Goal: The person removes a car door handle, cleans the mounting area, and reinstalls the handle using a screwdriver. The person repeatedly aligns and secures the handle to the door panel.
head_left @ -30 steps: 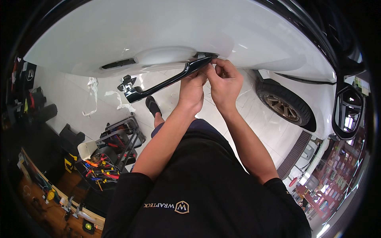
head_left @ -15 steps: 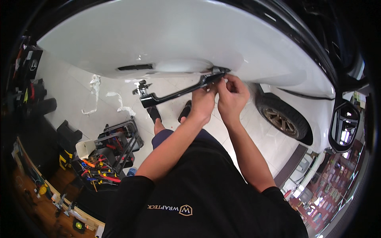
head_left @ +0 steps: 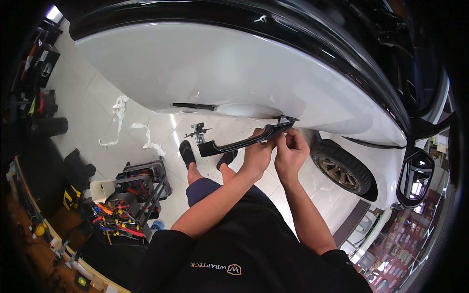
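A glossy black car door handle (head_left: pixel 234 145) with a metal bracket (head_left: pixel 198 133) at its left end slants in front of the white car door (head_left: pixel 215 63). My left hand (head_left: pixel 258 158) is closed round the handle right of its middle, fingers partly behind it. Fingers curled, my right hand (head_left: pixel 291 155) pinches at the underside near the handle's right end; its fingertips are partly hidden. Just beyond that end is the door's rounded handle recess (head_left: pixel 251 108), with a dark slot (head_left: pixel 194 106) to its left.
At the lower left stands an open tool carrier (head_left: pixel 151 171) with pliers and screwdrivers (head_left: pixel 115 219). Crumpled white strips (head_left: pixel 118 112) lie on the tiled floor (head_left: pixel 97 93). To the right are a bronze-rimmed wheel (head_left: pixel 342 171) and a side mirror (head_left: pixel 417 178).
The view has shifted, so the door, handle and both hands sit lower in it and more of the door's dark upper edge shows. Both hands keep about the same hold.
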### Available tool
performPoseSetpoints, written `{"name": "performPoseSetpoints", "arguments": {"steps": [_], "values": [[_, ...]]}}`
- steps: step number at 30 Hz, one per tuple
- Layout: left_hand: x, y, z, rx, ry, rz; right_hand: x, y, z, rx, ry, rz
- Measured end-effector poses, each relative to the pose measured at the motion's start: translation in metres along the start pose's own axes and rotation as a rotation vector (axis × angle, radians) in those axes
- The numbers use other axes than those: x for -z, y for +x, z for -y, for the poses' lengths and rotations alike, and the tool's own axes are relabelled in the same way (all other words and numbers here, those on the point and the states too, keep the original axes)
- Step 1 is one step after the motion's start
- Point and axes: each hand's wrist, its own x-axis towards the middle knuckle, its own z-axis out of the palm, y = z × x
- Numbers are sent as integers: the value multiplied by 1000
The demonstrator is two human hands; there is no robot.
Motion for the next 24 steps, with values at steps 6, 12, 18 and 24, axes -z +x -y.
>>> {"name": "performPoseSetpoints", "arguments": {"steps": [6,12,18,24], "values": [[22,4,-10,-15,-11,90,-6,1,9,-47,89,41],[32,20,-18,-61,-173,384,2,0,10,-46,-2,68],[12,28,3,52,-439,322,1,-3,17,-15,23,68],[12,26,10,-1,-474,333,4,-5,7,4,2,95]]}}
